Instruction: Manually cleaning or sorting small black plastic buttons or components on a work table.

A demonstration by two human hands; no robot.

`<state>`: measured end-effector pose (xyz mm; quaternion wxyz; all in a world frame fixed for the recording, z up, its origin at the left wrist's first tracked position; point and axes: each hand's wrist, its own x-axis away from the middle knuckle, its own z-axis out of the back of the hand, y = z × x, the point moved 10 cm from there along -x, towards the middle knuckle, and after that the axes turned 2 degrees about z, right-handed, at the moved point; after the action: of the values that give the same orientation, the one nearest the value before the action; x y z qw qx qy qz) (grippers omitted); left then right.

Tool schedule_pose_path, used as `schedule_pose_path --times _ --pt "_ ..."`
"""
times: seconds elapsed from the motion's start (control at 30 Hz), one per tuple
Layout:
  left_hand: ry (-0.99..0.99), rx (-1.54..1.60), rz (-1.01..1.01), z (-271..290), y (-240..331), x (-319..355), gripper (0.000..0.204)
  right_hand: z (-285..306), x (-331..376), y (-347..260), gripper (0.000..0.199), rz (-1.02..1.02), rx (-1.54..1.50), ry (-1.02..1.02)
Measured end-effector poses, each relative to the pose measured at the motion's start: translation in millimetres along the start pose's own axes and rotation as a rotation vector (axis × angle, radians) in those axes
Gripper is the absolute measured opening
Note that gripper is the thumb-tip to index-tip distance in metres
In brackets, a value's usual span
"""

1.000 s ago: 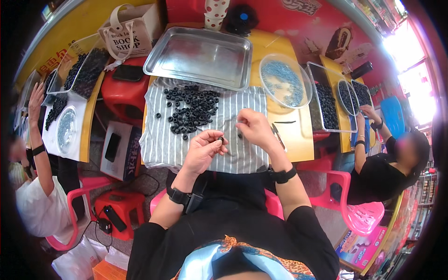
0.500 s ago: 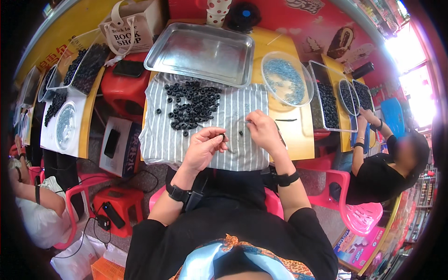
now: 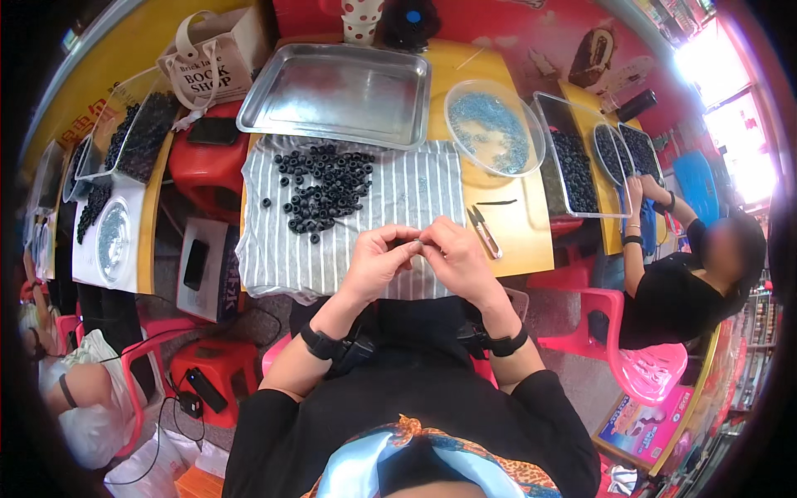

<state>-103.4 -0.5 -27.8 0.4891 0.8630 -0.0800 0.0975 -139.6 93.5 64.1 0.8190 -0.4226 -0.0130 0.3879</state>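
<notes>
Above the front of a grey-and-white striped cloth (image 3: 274,270), my left hand (image 3: 375,264) and my right hand (image 3: 462,261) meet fingertip to fingertip. Both are closed in a pinch. A small dark thing shows between the fingers, too covered to make out. Beyond my left hand lies a loose heap of small black ring-shaped beads (image 3: 324,195) on the cloth. To the right of my right hand are a pair of thread snips (image 3: 486,232) and a thin black strip (image 3: 497,202) on the yellow table.
A metal tray (image 3: 336,95) lies behind the beads. Right of it stands a clear round tub (image 3: 534,133) with small bluish pieces. A clear bin (image 3: 573,170) of dark pieces stands farther right, near another person's hands (image 3: 646,191). A red stool (image 3: 207,170) is at left.
My hands were apart, the right one farther out over the cloth with a small black piece near it; now they touch. The view has shifted, and the snips beside my right hand show fully.
</notes>
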Motion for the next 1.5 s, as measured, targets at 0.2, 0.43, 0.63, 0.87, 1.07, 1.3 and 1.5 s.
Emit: schedule_pose_path --times 0.2,0.43,0.63,0.87,1.07,1.3,1.5 --pt "0.070 0.094 0.020 24.2 -1.8 -6.1 0.011 -13.6 -10.6 4.9 0.011 -0.033 -0.197 0.063" --pt "0.097 0.101 0.036 25.6 0.5 -15.5 0.020 -16.3 -15.8 15.9 0.011 -0.043 -0.293 0.159" --pt "0.087 0.055 0.094 23.6 3.8 -23.0 0.026 -14.8 -18.7 14.0 0.012 0.053 -0.212 0.163" --pt "0.112 0.026 0.171 25.4 0.1 -25.3 0.030 -8.0 -20.4 -11.6 0.010 0.243 0.060 0.186" --pt "0.062 -0.025 -0.096 15.6 23.4 -22.0 0.011 -30.4 -10.6 57.4 0.003 -0.345 -0.683 0.139" --pt "0.093 -0.070 -0.185 21.2 22.5 -20.3 0.009 -44.1 0.5 67.3 0.003 -0.491 -0.942 0.151" --pt "0.189 -0.165 -0.251 22.3 27.8 -14.9 0.015 -26.5 -5.6 39.2 0.005 -0.194 -0.445 0.247"
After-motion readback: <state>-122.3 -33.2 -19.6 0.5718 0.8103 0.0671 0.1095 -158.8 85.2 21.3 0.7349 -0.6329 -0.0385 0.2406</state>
